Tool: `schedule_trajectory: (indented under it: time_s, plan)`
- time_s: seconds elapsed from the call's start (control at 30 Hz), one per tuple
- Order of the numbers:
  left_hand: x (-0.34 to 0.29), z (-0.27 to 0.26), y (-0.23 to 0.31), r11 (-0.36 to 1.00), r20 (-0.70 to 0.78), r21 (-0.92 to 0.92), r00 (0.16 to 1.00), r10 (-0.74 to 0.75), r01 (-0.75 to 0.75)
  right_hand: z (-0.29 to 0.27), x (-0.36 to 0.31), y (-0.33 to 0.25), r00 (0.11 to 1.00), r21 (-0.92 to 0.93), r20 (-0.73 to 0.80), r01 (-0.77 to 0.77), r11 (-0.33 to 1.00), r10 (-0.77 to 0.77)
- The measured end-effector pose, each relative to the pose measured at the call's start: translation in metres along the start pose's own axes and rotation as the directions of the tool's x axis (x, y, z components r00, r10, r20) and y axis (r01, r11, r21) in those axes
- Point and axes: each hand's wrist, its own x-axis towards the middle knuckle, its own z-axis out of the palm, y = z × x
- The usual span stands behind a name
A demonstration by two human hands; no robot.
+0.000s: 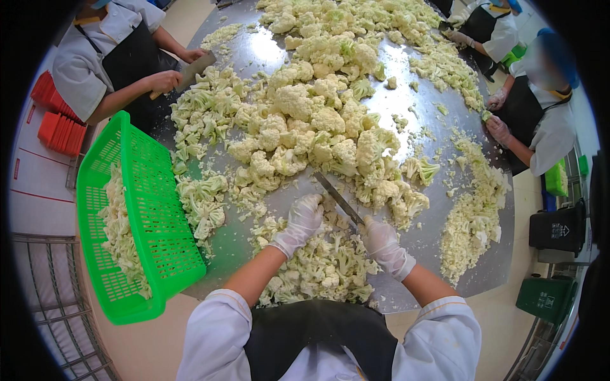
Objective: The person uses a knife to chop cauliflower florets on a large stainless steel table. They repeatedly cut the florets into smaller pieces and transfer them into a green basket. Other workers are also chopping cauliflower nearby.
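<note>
My right hand (384, 242), in a clear glove, is closed round the handle of a knife (339, 198). The dark blade slants away to the left, its tip near the big heap of cauliflower (305, 120). My left hand (303, 221), gloved too, is curled just left of the blade. What its fingers hold is hidden from view. Beneath and between both hands lies a pile of cut cauliflower florets (318, 270), reaching to the table edge at my black apron.
A green slotted basket (162, 219) with cauliflower pieces stands at the left edge of the metal table (397, 289). Crumbled cauliflower (473, 222) lies at the right. A co-worker at the far left holds a cleaver (194, 71); other gloved co-workers stand at the right.
</note>
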Motion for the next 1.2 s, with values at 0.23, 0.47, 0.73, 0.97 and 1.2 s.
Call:
schedule_trajectory:
  time_s: [0.23,0.47,0.73,0.97,1.2]
  plan:
    - [0.001,0.001,-0.002,0.990,0.006,-0.038,0.991,-0.134,0.135,-0.016,-0.019,0.003,0.992,-0.060,-0.018,0.126,0.990,-0.127]
    - [-0.002,0.003,-0.010,0.989,0.014,-0.007,0.989,-0.148,0.148,-0.014,-0.009,0.002,0.989,-0.007,0.101,0.106,0.994,-0.104]
    - [-0.001,-0.009,0.010,0.983,0.180,0.157,0.981,0.068,-0.097,0.004,0.028,-0.024,0.984,-0.162,0.094,0.163,0.973,-0.149]
    - [0.022,-0.057,-0.012,0.955,-0.137,0.290,0.985,0.104,-0.061,-0.016,-0.001,0.001,0.997,-0.122,-0.072,-0.019,0.992,0.011]
    - [0.058,-0.059,-0.020,0.726,-0.057,0.684,0.998,-0.034,0.064,0.013,-0.028,0.004,0.961,-0.308,0.026,0.269,0.913,-0.275]
